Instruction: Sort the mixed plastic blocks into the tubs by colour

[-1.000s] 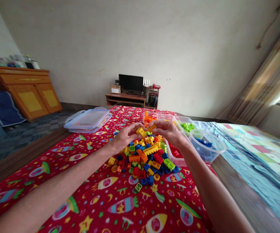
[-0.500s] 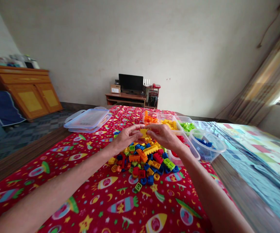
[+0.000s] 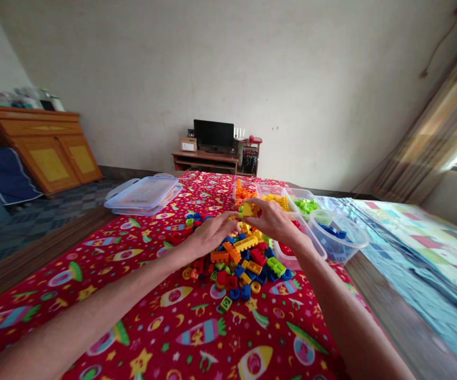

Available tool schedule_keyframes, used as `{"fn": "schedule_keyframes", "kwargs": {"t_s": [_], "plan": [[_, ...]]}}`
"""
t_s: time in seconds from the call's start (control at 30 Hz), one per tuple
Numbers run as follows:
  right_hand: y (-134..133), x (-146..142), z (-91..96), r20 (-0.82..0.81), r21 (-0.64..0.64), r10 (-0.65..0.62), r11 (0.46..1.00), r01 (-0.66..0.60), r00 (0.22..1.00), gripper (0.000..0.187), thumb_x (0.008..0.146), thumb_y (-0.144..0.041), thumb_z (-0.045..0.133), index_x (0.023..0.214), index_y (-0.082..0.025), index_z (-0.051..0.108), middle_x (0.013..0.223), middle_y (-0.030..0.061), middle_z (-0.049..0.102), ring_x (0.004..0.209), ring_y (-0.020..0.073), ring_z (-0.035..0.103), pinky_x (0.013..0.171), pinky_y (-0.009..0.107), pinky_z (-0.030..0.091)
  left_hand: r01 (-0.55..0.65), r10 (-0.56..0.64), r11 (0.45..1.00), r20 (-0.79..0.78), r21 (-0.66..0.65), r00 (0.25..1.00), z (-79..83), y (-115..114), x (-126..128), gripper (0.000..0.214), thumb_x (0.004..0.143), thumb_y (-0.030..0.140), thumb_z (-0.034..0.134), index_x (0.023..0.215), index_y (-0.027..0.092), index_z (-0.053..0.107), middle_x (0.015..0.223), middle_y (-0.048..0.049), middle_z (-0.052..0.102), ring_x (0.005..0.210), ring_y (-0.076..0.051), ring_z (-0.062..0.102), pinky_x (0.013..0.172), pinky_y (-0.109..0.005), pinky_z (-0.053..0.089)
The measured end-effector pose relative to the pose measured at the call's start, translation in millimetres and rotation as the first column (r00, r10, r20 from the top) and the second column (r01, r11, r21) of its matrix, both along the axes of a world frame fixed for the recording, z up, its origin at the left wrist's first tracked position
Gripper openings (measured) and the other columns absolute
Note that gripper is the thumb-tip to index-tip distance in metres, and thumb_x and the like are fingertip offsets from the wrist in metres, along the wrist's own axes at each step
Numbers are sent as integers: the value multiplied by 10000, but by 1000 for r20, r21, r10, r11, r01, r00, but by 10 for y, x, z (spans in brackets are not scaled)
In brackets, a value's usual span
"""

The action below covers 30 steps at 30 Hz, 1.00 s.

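Note:
A yellow toy building brick (image 3: 248,210) is pinched between the thumb and fingers of my right hand (image 3: 270,219), above the far side of a mixed brick pile. My left hand (image 3: 211,232) reaches over the left part of the pile, its fingers stretched out and a little apart at the bricks, with nothing visibly held. The pile has red, blue, green, orange and yellow pieces, among them an orange brick (image 3: 232,253), a long yellow brick (image 3: 246,243) and a lime green brick (image 3: 276,267). Both hands hide some of the bricks behind them.
Clear bins stand beyond and right of the pile, with orange bricks (image 3: 244,193), yellow bricks (image 3: 276,201), green bricks (image 3: 305,206) and red pieces. A round tub (image 3: 341,252) contains blue bricks. Stacked plastic lids (image 3: 143,194) lie far left on the red patterned cloth (image 3: 149,311).
My right hand has drawn the yellow brick slightly right, away from my left hand. Earlier both hands were at it; now my left hand has let go and dropped lower toward the pile.

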State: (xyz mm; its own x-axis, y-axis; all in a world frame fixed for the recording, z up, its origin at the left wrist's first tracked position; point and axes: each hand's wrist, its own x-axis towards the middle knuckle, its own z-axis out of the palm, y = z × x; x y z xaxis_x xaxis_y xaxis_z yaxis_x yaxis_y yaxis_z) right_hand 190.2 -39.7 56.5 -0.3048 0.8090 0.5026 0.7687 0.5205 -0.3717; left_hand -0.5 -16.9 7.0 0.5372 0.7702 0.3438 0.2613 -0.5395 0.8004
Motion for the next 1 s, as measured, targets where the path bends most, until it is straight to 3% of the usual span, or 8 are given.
{"fn": "schedule_keyframes", "kwargs": {"t_s": [0.1,0.23,0.4,0.57,0.67,0.8,1.0], "plan": [[48,56,-17,9,6,-77,997,77,997,288,775,-275,626,1046,-183,659,747,27,658,656,143,567,616,241,373,48,26,961,-265,271,964,-62,-70,16,411,805,504,610,1121,243,645,1062,-53,686,1015,-247,622,938,-350,452],[80,28,-84,61,11,-74,997,74,995,315,773,-260,631,1078,-184,652,787,44,677,682,153,574,644,255,376,66,73,935,-370,348,926,-115,-107,44,300,807,382,630,1075,252,664,1051,-47,683,1022,-238,610,959,-346,429],[66,61,-47,47,-29,-10,1000,12,999,276,768,-261,641,1030,-181,670,778,28,670,660,126,549,612,233,362,-47,168,920,-284,389,944,-74,-57,35,376,744,232,674,1115,242,615,1019,-44,674,986,-244,623,915,-357,463],[33,216,85,10,-136,-12,991,13,1000,257,759,-265,650,988,-153,681,752,14,641,669,117,539,606,229,365,-186,262,902,-152,388,953,-16,1,-2,416,751,219,678,1137,247,526,1007,-25,672,950,-216,646,873,-338,497],[46,237,62,12,-217,33,976,-30,999,279,746,-256,660,1004,-153,669,721,-7,618,636,102,519,574,217,356,-221,292,882,-113,416,950,0,27,-23,434,747,205,681,1139,243,500,1015,-31,682,957,-221,654,887,-354,502],[89,169,-66,8,-262,148,955,-141,989,239,746,-235,650,978,-176,657,706,-29,599,595,85,495,529,202,337,-199,259,889,-95,412,961,-1,29,-27,411,754,205,679,1121,237,498,1071,-43,674,1014,-229,654,881,-346,522],[116,97,-148,-49,-307,213,926,-217,976,218,725,-206,674,942,-192,662,701,-31,605,617,96,506,536,201,369,-110,141,888,-38,447,989,-46,26,-19,377,794,154,621,1140,239,497,1145,-38,643,1025,-203,659,871,-314,537]]}}
